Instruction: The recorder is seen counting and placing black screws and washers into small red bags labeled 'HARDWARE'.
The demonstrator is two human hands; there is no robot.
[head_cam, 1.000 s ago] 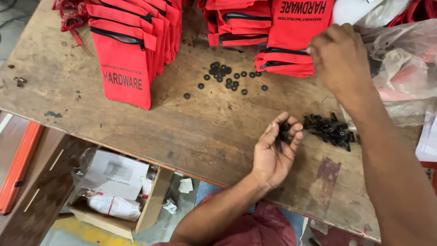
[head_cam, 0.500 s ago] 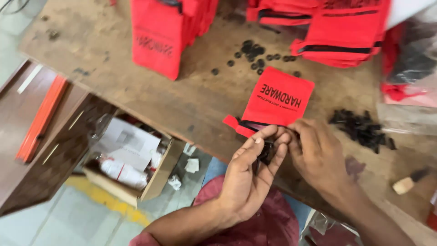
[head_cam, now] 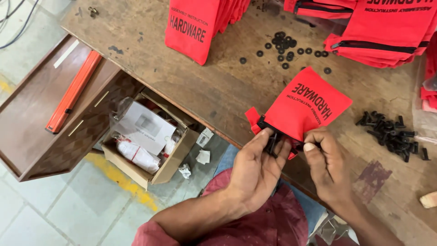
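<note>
Worn wooden bench (head_cam: 191,86) fills the upper part of the view, with pale floor tiles and an open cardboard box (head_cam: 150,143) of packets below its near edge. Bench contents are partly cut off: the stacks of red zip pouches (head_cam: 387,32) along the far edge run out of the picture at the top and right, so their number cannot be counted. One red fabric pouch (head_cam: 305,102) with black lettering and a black zip lies at the near edge of the bench, tilted, its open mouth toward the person. The left hand (head_cam: 257,171) is cupped palm up just under the mouth; its grip is loose, fingers half curled around a few short black screws (head_cam: 272,143), the exact count not discernible because the fingers cover them. The right hand (head_cam: 327,164) has thumb and fingers pinched together on the pouch's lower corner; what lies between the fingertips is hidden. A pile of black screws (head_cam: 393,134) lies to the right of the pouch, too tangled to count. Roughly twenty black washers (head_cam: 284,45) are scattered beyond the pouch. One orange flat bar (head_cam: 75,91) rests on a low brown shelf at left.
</note>
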